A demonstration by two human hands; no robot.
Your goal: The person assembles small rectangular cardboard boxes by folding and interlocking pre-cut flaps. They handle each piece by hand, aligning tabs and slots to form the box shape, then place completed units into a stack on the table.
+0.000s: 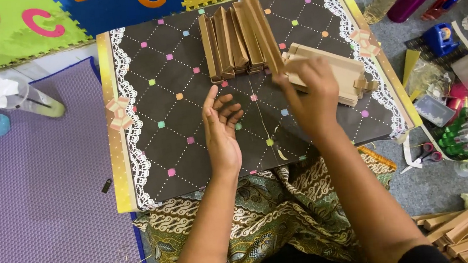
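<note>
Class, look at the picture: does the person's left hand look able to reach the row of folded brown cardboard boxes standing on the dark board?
Probably yes. The left hand lies open and empty on the board, and the bare stretch up to the standing boxes has nothing in the way.

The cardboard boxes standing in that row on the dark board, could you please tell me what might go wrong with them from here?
1. The right hand holds a long flat box leaning against the upright row; a nudge might topple it.
2. The flat stack lies right beside that hand, so the wrist could scatter it.
3. The left hand rests open, steadying nothing.
</note>
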